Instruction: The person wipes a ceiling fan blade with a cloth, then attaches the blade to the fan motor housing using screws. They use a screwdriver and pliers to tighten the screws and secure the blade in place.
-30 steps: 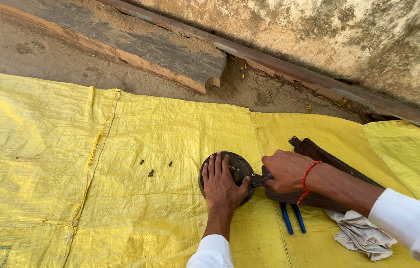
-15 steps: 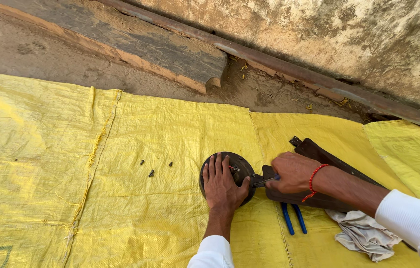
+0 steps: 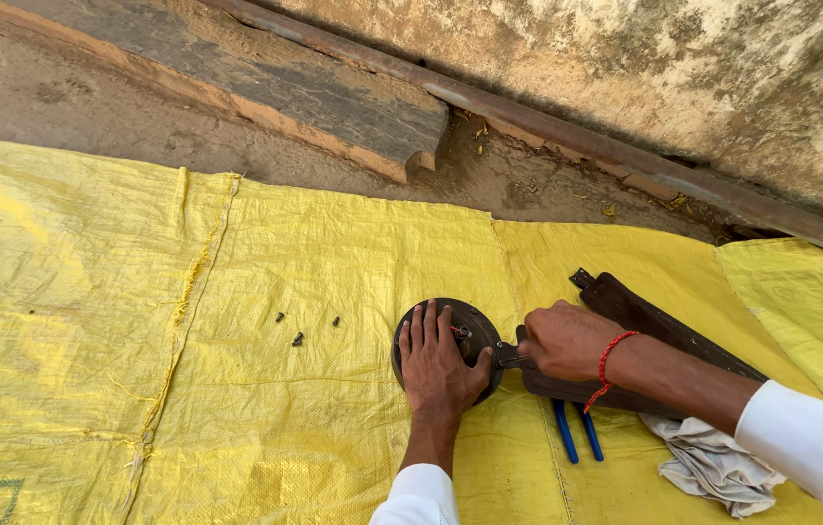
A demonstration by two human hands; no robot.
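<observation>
I see one dark round metal disc [image 3: 470,331] lying flat on the yellow woven sheet [image 3: 285,262], a little right of the frame's centre and low down. My left hand [image 3: 439,365] lies on top of it, palm down, fingers spread flat and pressing on the disc's face rather than curled about anything. My right hand [image 3: 567,340] comes in from the right, just beside the disc's right edge, fist curled tight around one slim tool [image 3: 509,358] whose tip reaches the disc; I cannot tell what kind of tool it is, since the hand hides most of it. One red thread band [image 3: 611,358] circles that wrist.

Under the right hand and forearm lies one long dark flat piece [image 3: 645,316], running diagonally toward the upper left. Just below it I count two blue handles [image 3: 577,433] side by side, their working ends hidden beneath the dark piece. One crumpled grey rag [image 3: 713,467] sits at the lower right, near the handles.

Left of the disc, well apart from it, I count three small dark screws [image 3: 298,339] scattered on the sheet.

Beyond the sheet there is bare dirt ground [image 3: 91,107], one flat stone slab [image 3: 266,78] in the upper left, and one rusty bar [image 3: 577,141] along the foot of a rough wall [image 3: 674,58].
</observation>
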